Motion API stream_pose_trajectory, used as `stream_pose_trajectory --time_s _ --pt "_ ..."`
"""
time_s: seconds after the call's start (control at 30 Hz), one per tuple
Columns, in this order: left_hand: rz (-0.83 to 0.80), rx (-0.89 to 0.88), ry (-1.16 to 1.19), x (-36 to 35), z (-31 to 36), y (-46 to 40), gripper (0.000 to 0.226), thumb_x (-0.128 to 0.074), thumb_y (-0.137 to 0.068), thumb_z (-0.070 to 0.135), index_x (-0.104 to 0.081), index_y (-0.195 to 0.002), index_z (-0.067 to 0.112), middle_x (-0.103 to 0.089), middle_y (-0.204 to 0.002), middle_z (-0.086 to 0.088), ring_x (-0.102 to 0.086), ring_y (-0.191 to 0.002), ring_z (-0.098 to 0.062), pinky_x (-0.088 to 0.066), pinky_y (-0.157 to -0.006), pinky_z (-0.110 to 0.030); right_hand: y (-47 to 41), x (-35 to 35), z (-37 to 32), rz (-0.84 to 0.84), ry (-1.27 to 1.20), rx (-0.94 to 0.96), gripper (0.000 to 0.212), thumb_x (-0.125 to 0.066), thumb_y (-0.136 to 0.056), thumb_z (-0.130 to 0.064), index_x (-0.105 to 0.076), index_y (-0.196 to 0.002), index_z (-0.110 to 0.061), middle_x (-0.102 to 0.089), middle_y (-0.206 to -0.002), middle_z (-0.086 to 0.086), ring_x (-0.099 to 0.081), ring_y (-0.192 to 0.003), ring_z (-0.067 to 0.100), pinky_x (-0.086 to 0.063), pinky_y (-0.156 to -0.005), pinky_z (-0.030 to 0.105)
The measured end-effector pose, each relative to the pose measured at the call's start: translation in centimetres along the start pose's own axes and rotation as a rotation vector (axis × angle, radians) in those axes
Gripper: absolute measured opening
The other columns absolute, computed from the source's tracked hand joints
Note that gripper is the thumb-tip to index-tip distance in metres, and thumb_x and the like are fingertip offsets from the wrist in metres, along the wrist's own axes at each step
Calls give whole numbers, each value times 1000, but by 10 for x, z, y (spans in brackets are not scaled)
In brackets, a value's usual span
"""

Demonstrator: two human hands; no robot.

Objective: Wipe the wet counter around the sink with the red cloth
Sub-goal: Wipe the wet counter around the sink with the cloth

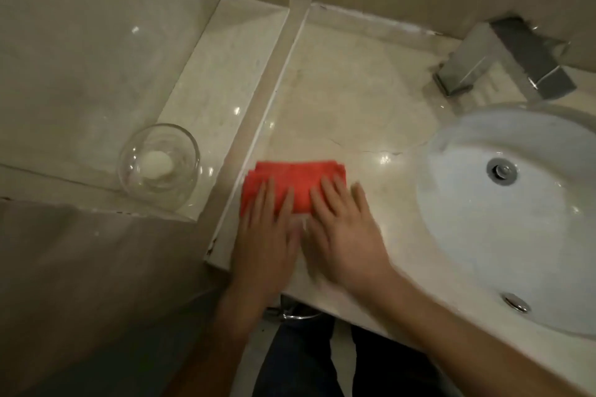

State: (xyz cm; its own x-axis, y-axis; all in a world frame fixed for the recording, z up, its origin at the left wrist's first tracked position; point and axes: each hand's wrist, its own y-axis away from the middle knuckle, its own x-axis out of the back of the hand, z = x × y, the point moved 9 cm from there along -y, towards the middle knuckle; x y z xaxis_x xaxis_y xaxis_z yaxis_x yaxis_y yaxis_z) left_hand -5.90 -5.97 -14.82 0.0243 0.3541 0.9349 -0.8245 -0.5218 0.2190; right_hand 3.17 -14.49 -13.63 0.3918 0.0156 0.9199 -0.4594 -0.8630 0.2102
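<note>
A folded red cloth (296, 180) lies flat on the pale marble counter (348, 100), left of the white oval sink (477, 229). My left hand (267, 235) presses on the cloth's left part with straight, spread fingers. My right hand (345, 235) lies beside it, its straight fingers pressing on the cloth's right part and the counter next to it. Both hands cover the cloth's near edge. A thin film of water shows on the counter beyond the cloth.
A chrome square faucet (503, 58) stands behind the sink at the back right. To the left, past a raised ledge (267, 97), a glass bowl (158, 167) holding a white object sits on a lower shelf. Walls close in the back and left.
</note>
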Motion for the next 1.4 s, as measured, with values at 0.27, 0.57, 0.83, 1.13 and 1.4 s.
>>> stream_pose_trajectory --time_s 0.27,0.57,0.83,1.13,1.4 --pt "-48 -71 -105 -6 7 28 62 -3 -103 53 -16 -155 23 -14 -159 -11 -17 -148 -25 -16 -120 -43 47 -12 -7 -62 -25 -50 67 -14 -105 -53 -37 -152 -12 -34 -160 10 -19 -152 26 -17 -121 55" --pt "-32 -96 -85 21 42 -125 65 -15 -99 52 -18 -156 23 -7 -164 -12 -4 -152 -26 -8 -123 -45 -67 45 69 51 14 -209 70 -9 -103 -57 -23 -158 -15 -20 -165 9 -8 -154 23 2 -125 49" --pt "-229 -230 -113 -51 101 94 66 -45 -83 52 -51 -142 21 -35 -155 -13 -33 -142 -29 -27 -108 -46 166 -15 44 -17 -23 -129 66 -24 -104 -58 -50 -142 -11 -33 -161 6 -21 -152 21 -20 -118 47" --pt "-82 -251 -117 4 113 -133 64 -19 -97 49 -26 -154 21 -14 -162 -16 -14 -150 -31 -14 -119 -47 -26 56 121 91 -1 -320 72 -10 -102 -54 -28 -156 -8 -24 -163 14 -11 -154 27 -5 -125 47" --pt "-107 -286 -178 -5 122 -115 62 -8 -102 46 -30 -153 18 -23 -161 -15 -12 -150 -31 -17 -120 -47 -23 66 128 90 -31 -302 78 0 -98 -56 -40 -152 -16 -33 -161 8 -17 -153 22 -6 -125 45"
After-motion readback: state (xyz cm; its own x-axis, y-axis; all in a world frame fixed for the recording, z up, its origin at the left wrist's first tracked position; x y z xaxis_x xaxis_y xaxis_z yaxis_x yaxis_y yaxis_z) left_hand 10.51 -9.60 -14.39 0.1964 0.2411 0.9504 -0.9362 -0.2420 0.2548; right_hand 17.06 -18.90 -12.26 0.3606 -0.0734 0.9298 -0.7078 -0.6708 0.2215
